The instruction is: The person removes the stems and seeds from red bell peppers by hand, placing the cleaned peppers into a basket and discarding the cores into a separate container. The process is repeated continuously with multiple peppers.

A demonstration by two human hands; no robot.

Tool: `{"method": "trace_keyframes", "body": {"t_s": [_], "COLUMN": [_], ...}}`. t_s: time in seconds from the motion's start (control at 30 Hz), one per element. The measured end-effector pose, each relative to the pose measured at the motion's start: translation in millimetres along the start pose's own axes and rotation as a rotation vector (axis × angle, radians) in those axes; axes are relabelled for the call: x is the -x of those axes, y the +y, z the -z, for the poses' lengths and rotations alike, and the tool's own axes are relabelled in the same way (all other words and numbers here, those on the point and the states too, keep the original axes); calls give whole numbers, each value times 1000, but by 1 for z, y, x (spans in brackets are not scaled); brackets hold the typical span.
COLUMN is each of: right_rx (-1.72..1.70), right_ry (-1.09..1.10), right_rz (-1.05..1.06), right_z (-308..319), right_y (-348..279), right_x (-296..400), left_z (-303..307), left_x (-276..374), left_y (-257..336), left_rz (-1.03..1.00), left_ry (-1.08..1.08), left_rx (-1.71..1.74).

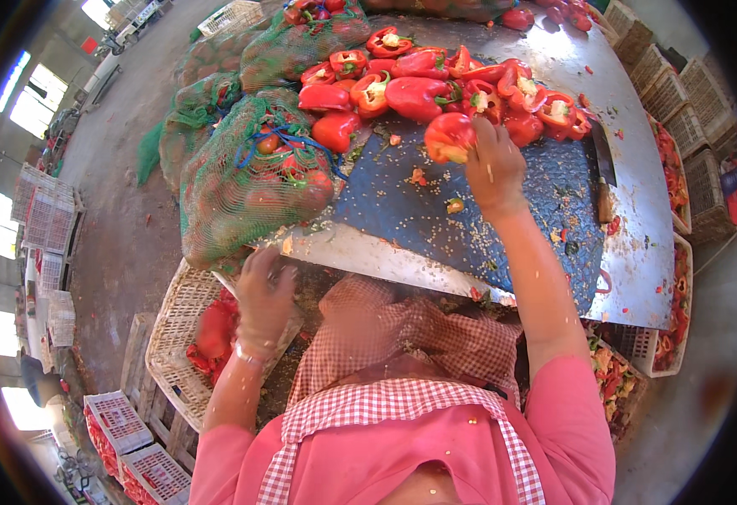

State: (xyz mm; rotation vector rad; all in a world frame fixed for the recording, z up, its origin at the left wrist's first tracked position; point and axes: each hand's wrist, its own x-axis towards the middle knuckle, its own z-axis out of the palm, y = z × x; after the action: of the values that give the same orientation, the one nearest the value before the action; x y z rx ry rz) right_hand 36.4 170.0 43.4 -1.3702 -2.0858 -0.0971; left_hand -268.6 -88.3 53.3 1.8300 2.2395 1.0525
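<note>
My right hand point(498, 169) has its fingers on a red bell pepper point(447, 135) with a pale cut end, above a blue mat point(400, 183) strewn with seeds. Behind it lies a heap of red bell peppers point(415, 98), some whole and some cut open with pale cores showing. Blurred, with fingers apart and nothing visible in them, my left hand point(266, 297) is over the inner side of a white plastic crate point(176, 353). Beside that wrist a blurred red pepper piece point(215, 328) shows above other pieces in the crate.
Green mesh sacks of peppers point(251, 196) crowd the table's left side. A knife with a wooden handle point(605, 199) lies at the mat's right edge on the metal tabletop point(636, 252). Crates of cut peppers point(681, 303) stand on the right; a wooden pallet point(138, 353) is at left.
</note>
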Motion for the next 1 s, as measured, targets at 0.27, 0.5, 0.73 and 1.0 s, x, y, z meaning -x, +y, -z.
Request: {"method": "trace_keyframes", "body": {"t_s": [0.27,0.5,0.73,1.0], "right_rx": [174,-105,-180,-115], "right_ry": [-2,-231,-138,-415], "right_rz": [231,220,-180,-220], "right_z": [50,43,59,15], "right_y": [18,14,14,-11], "right_x": [34,45,61,83], "left_z": [-94,-178,-204,-197], "left_x": [-77,-116,-110,-98], "left_y": [114,147,133,148], "left_rz": [-304,-309,58,188], "left_ry": [-374,-574,-522,-413], "left_rx": [130,197,487,325]}}
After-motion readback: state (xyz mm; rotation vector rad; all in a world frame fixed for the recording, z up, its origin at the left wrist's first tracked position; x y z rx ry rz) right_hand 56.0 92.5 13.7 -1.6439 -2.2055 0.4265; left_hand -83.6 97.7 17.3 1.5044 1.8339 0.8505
